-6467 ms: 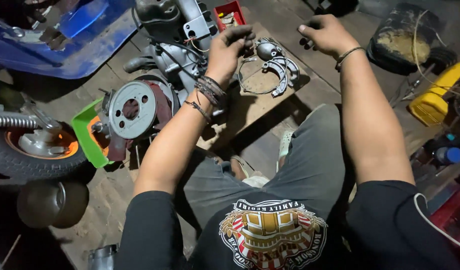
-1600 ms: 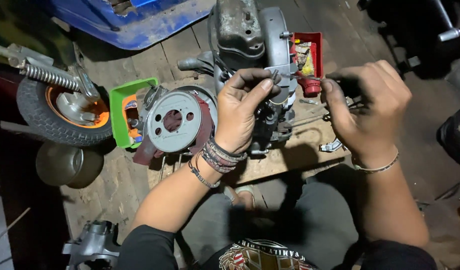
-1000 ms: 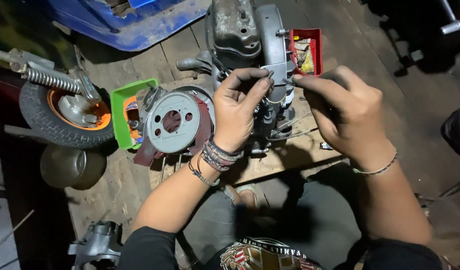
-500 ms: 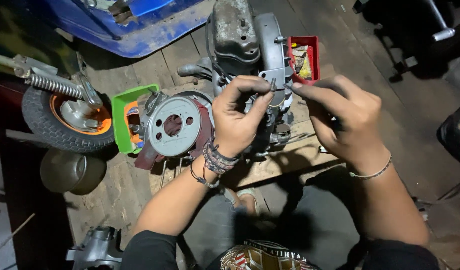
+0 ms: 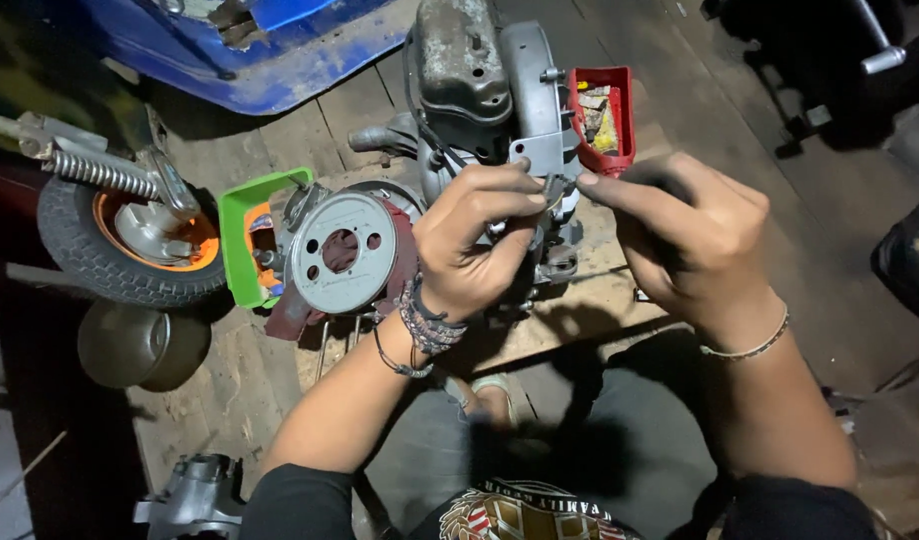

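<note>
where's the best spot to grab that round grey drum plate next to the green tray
Grip the grey drum plate by its outer rim, coming from above on its left side: it lies face-up, and the left hand and engine block crowd its right edge.

A small red open-topped box (image 5: 620, 118) stands in the upper middle of the frame, right of centre; it is rectangular and holds blurred yellowish and brown bits. A bright green rectangular tray (image 5: 242, 235) sits at middle left. No separate labels, signs or screens show anywhere in the frame.
</note>
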